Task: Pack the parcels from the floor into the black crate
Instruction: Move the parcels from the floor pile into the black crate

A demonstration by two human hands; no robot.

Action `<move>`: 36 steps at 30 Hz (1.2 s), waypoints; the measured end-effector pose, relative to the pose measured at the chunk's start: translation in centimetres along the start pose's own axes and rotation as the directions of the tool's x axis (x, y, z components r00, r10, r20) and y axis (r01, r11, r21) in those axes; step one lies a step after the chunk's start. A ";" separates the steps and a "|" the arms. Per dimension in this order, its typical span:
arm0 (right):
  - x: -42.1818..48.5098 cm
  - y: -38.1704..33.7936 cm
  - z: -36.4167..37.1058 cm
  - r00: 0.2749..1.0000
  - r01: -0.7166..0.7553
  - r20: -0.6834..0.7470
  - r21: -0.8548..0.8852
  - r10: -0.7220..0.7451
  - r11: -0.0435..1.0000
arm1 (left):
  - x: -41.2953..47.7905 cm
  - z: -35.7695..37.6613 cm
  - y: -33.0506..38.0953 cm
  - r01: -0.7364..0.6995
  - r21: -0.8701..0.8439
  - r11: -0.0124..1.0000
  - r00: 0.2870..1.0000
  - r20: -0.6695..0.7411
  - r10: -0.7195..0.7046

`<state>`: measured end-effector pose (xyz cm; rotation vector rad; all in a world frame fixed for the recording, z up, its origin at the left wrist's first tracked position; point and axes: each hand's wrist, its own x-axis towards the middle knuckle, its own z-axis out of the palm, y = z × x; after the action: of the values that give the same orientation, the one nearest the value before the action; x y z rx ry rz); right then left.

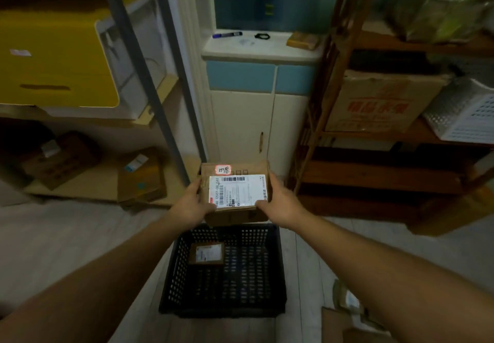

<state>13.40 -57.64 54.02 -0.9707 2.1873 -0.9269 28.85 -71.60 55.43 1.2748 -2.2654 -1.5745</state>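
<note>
While both hands hold a parcel in front of it, floor (53, 235): pale planks, with the crate standing on them in the middle.
Left shelf unit (139, 56): grey metal posts and light boards. A yellow bin (53, 56) sits on the upper board and two brown boxes (141, 177) on the lowest.
Right shelf unit (374, 177): dark wood, slanted post. A cardboard box (379, 102) with red print stands beside a white perforated basket (465, 113).
Cabinet (240, 118): cream doors under a blue band, between the two shelf units and beyond the crate.
Black crate (173, 270): perforated walls, open top, upright on the floor below the forearms.
Held parcel (238, 190): brown carton with a white shipping label facing up and a small red-edged sticker near its far edge. It is in the air above the crate's far rim, not inside the crate.
Left hand (191, 203): grips the parcel's left side, thumb on top near the label's near corner, fingers curled round the edge.
Right hand (280, 201): grips the parcel's right side the same way, thumb on the top near the label, fingers wrapped past the far corner.
Small parcel (207, 254): labelled brown box lying flat on the crate's bottom, towards the far left corner.
Floor parcels (347, 300): blurred packages on the planks to the right of the crate, partly behind the right forearm.
Marker pen (227, 34): blue, lying on the white sill (256, 48) above the cabinet.
</note>
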 end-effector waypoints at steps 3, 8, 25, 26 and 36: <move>2.4 2.3 3.3 0.997 -0.073 -0.023 0.023 0.074 0.997 | 3.9 0.3 -3.1 -0.045 0.036 0.998 0.994 0.103 0.042; 6.8 8.8 11.1 0.986 -0.163 -0.009 0.048 0.164 0.985 | 10.3 2.5 -11.7 -0.081 0.055 0.995 0.986 0.147 0.072; 18.1 39.3 33.5 0.968 -0.244 0.076 0.055 0.239 0.968 | 26.1 20.2 -41.7 0.040 0.238 0.970 0.984 0.160 -0.080; 18.5 40.7 34.5 0.969 -0.242 0.065 0.045 0.239 0.969 | 26.6 21.2 -42.8 0.020 0.257 0.966 0.983 0.171 -0.066; 21.4 48.9 37.4 0.936 -0.312 -0.150 0.069 0.319 0.948 | 30.0 28.2 -47.2 -0.132 0.351 0.927 0.983 0.169 0.076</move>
<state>8.41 -63.70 -10.64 -0.5152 2.3548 -0.9186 22.10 -76.77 -6.58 1.1086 -2.7685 -1.3006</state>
